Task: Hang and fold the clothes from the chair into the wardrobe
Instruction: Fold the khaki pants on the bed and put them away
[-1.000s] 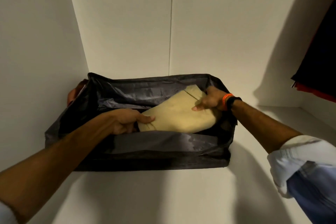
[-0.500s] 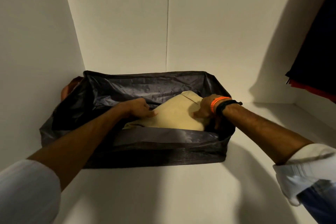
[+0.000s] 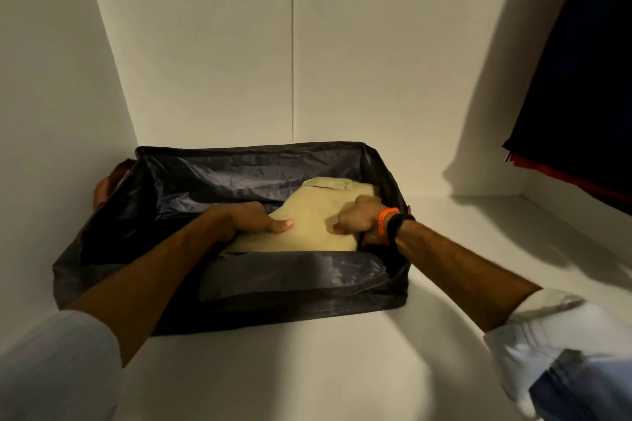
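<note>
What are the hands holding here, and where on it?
Both grip the folded beige garment inside the dark storage bag: left hand at its left edge, right hand at its right edge.

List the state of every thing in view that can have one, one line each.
Dark fabric storage box: open at the top, standing on the white shelf.
Folded beige garment: lying inside the box, toward its right end.
Left hand: grip on the garment's left edge, thumb on top.
Right hand: grip on the garment's right edge.
Dark hanging clothes: hanging at the right, a red edge showing below.
</note>
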The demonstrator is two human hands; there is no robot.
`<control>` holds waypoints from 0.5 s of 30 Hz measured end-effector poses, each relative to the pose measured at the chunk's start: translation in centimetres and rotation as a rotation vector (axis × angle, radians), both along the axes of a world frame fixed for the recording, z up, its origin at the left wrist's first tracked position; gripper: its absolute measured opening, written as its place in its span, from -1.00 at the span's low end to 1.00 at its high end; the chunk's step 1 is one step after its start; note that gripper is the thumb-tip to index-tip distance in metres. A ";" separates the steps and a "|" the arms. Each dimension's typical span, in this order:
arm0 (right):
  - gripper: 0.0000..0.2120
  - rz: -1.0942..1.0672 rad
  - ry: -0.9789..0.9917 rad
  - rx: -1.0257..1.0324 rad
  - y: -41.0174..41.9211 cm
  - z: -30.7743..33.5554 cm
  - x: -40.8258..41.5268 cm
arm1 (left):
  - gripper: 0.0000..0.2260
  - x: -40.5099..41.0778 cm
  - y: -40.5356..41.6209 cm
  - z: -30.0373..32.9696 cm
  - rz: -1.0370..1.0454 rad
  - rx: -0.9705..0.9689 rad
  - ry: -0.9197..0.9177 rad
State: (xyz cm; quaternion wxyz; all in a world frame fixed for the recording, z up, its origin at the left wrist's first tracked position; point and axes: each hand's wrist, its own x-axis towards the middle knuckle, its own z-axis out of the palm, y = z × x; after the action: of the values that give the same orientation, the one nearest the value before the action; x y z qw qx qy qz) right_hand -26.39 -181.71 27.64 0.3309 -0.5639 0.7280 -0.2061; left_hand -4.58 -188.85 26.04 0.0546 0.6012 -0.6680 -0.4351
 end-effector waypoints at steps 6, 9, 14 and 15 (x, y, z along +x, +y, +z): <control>-0.55 0.017 0.116 -0.008 -0.7 1.8 -1.4 | -0.49 0.3 1.9 0.8 -0.057 0.246 0.128; -0.46 0.112 0.246 0.140 -0.1 1.7 -1.5 | -0.43 -1.4 2.0 -0.4 0.072 0.180 0.229; -0.54 0.081 0.437 -0.011 0.3 2.8 -2.9 | -0.26 -2.9 0.9 -1.3 0.215 0.108 0.423; -0.60 0.072 0.555 -0.124 0.4 3.3 -3.1 | -0.22 -3.0 0.7 -1.5 0.207 0.108 0.411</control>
State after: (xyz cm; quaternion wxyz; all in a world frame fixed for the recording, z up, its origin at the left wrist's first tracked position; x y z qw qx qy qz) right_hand -29.50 -181.27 30.89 0.0910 -0.6434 0.7563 -0.0762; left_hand -7.63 -188.16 24.49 0.2015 0.5672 -0.5533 -0.5758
